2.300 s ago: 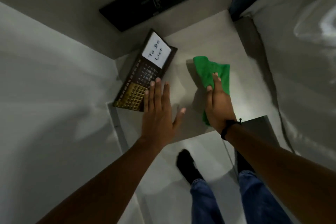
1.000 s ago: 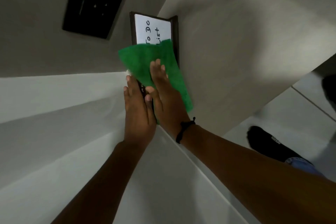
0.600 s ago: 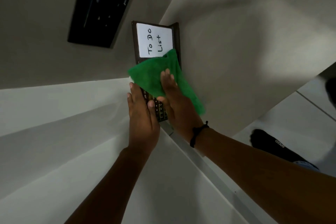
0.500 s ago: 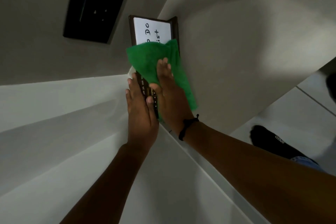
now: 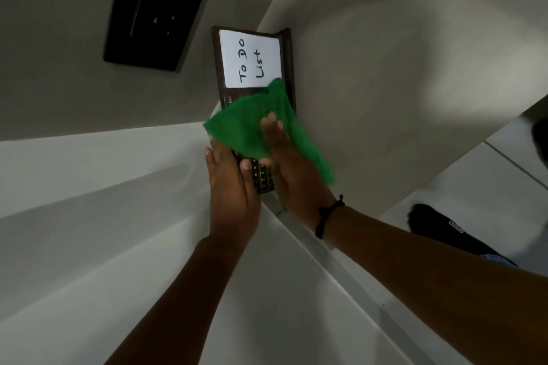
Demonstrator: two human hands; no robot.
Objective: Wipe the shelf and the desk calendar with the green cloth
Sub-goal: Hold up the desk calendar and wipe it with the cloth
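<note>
The dark desk calendar (image 5: 222, 74) with a white "To Do List" card stands on the pale shelf (image 5: 370, 74), close to the wall corner. My right hand (image 5: 290, 175) presses the green cloth (image 5: 243, 130) flat against the calendar's lower face, fingers spread over the cloth. My left hand (image 5: 231, 187) holds the calendar's left edge and near end, thumb on its gold date grid. The cloth hides the middle of the calendar; the card above it is in plain sight.
A black switch panel (image 5: 154, 9) is fixed to the wall above left of the calendar. White wall surfaces fill the left and bottom. At the right, below the shelf edge, lie floor tiles and my dark-socked foot (image 5: 444, 231).
The cloth and my right hand have slid down the calendar's face, uncovering the whole white card. My left hand keeps its hold on the calendar's edge.
</note>
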